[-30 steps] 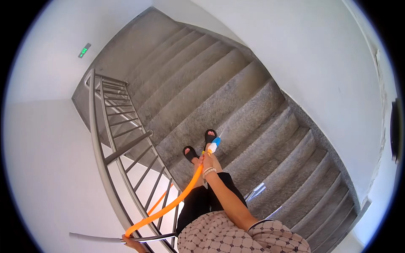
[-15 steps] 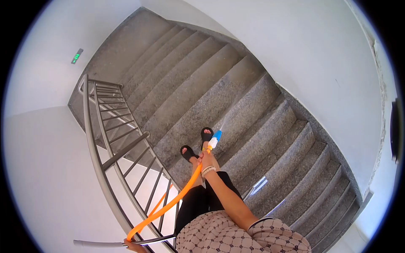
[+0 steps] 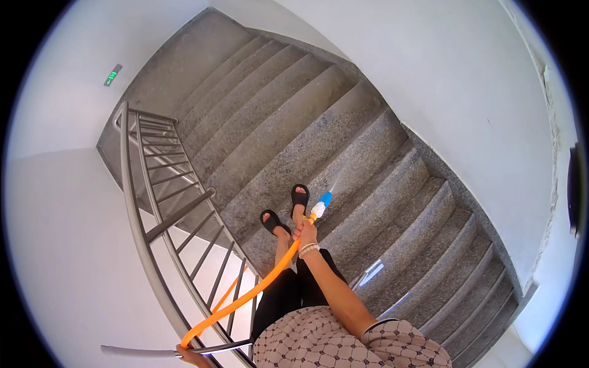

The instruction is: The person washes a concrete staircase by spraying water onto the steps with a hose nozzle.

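My right hand (image 3: pixel 307 233) is closed around the orange hose (image 3: pixel 264 284) just behind its spray nozzle (image 3: pixel 322 204), which is blue at the tip and white at the base. A fine jet of water leaves the tip toward the stone steps (image 3: pixel 346 144). From there the hose curves down to the lower left, where my left hand (image 3: pixel 191 357) is closed on it beside the metal railing (image 3: pixel 138 227). Part of the left hand is cut off by the frame's lower edge. More of the hose hangs beyond the railing bars.
My feet, in black sandals (image 3: pixel 299 195), stand on one step. Stairs extend to a landing (image 3: pixel 184 61) at the upper left and to further steps at the lower right. A white wall (image 3: pixel 466 92) borders the right side. A green exit sign (image 3: pixel 111 76) hangs on the left wall.
My right hand and the nozzle have shifted slightly to the right, and the water jet has moved right with them. My left hand remains by the railing.
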`<state>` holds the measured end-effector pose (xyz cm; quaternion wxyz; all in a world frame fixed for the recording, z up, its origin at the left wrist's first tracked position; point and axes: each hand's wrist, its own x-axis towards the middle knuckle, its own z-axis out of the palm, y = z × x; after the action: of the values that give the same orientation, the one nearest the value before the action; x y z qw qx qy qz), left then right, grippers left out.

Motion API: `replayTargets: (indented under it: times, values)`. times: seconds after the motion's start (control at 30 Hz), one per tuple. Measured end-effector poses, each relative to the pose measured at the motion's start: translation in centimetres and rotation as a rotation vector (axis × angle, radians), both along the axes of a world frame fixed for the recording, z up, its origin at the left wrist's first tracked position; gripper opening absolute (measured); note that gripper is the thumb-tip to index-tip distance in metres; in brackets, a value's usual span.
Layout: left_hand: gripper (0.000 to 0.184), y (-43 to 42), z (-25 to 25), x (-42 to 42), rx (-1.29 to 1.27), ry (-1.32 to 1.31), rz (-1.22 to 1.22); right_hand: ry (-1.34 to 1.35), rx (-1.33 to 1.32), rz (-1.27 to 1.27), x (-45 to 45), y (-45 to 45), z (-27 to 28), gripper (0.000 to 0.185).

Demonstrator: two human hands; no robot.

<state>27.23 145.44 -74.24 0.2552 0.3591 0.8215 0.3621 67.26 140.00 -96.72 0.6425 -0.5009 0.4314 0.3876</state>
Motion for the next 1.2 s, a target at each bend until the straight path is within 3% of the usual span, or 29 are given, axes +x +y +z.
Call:
replayTargets:
  times: [0.23, 0.47, 0.63, 0.93, 1.2]
  values:
    - [0.027, -0.5, -2.4, -5.8, -0.010, -0.009, 0.042, -0.020, -0.021, 0.016, 0.2, -0.3, 0.4, 0.010]
    - [0.028, -0.1, -0.9, -2.0, 0.006, 0.017, 0.035, -0.073, -0.044, 0.106, -0.4, -0.9, 0.3, 0.012]
    - [0.029, -0.3, -0.6, -1.5, -0.028, -0.044, 0.036, 0.181, 0.120, 0.133, -2.0, -1.7, -1.3, 0.012]
    - [0.030, -0.5, -2.8, -6.0, -0.005, 0.020, 0.045, 0.079, 0.080, 0.133, 0.0, 0.4, -0.1, 0.013]
    - [0.031, -0.2, -2.1, -4.3, -0.007, 0.070, 0.062, 0.067, 0.076, 0.123, 0.2, 0.5, 0.4, 0.012]
